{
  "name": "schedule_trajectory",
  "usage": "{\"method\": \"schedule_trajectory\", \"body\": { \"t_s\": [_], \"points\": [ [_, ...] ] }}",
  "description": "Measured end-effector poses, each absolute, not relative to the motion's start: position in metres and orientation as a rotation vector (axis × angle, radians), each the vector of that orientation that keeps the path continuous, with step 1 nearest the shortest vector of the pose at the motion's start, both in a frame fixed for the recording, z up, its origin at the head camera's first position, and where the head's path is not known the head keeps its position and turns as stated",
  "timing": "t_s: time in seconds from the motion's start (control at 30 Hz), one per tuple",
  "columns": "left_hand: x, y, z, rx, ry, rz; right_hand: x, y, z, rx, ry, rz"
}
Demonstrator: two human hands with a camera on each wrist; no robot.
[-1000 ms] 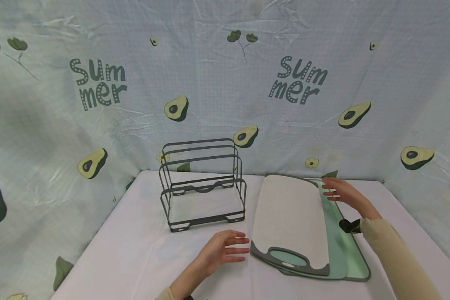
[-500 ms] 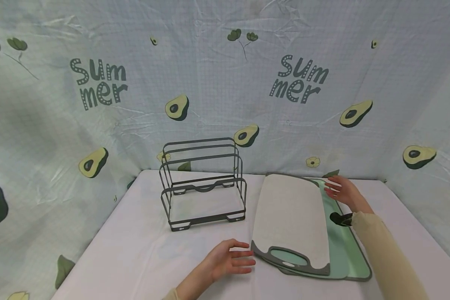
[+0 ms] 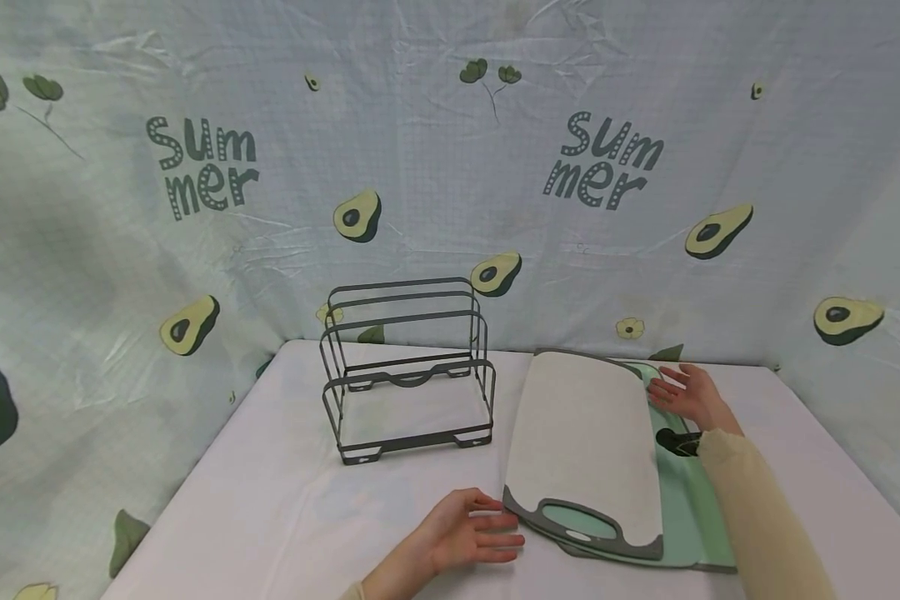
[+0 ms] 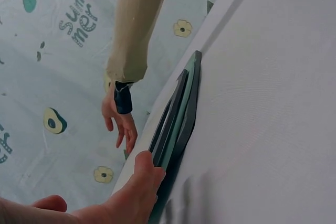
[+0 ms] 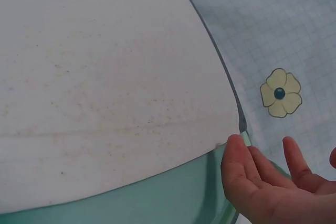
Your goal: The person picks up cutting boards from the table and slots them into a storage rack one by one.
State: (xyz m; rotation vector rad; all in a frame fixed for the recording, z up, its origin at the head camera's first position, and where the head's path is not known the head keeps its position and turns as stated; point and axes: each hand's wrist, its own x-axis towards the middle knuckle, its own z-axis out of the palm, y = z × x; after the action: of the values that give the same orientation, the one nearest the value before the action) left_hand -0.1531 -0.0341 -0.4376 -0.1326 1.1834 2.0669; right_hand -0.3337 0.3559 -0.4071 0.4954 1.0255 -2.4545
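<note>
A white cutting board (image 3: 585, 433) with grey corners and a handle slot lies on top of green boards (image 3: 682, 500), stacked flat on the table. My left hand (image 3: 474, 535) is at the stack's near left corner, fingers extended along its edge. In the left wrist view the thumb comes close to the board edges (image 4: 184, 108); contact is hard to judge. At the far right corner, my right hand (image 3: 692, 395) hovers over the green border with fingers loosely bent. The right wrist view has its fingertips beside the white board's corner (image 5: 231, 129), holding nothing.
A black wire rack (image 3: 412, 446) with several upright loops stands left of the boards. The table (image 3: 270, 500) has a pale cover. Behind it hangs a cloth (image 3: 420, 150) printed with avocados and lettering.
My left hand has moved right and nearer to me, up to the boards' near corner. My right hand has shifted slightly, lowering toward the far right corner. The boards have stayed in place.
</note>
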Motion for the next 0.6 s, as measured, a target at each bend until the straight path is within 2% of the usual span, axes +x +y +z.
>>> {"method": "schedule_trajectory", "body": {
  "t_s": [0.37, 0.6],
  "points": [
    [-0.1560, -0.0262, -0.4383, -0.192, 1.078, 2.176, -0.3264, 0.3523, -0.4042, 0.393, 1.224, -2.299],
    [-0.1558, -0.0253, -0.4410, -0.179, 1.122, 2.160, -0.3241, 0.3466, -0.3998, 0.461, 1.355, -2.208]
  ]
}}
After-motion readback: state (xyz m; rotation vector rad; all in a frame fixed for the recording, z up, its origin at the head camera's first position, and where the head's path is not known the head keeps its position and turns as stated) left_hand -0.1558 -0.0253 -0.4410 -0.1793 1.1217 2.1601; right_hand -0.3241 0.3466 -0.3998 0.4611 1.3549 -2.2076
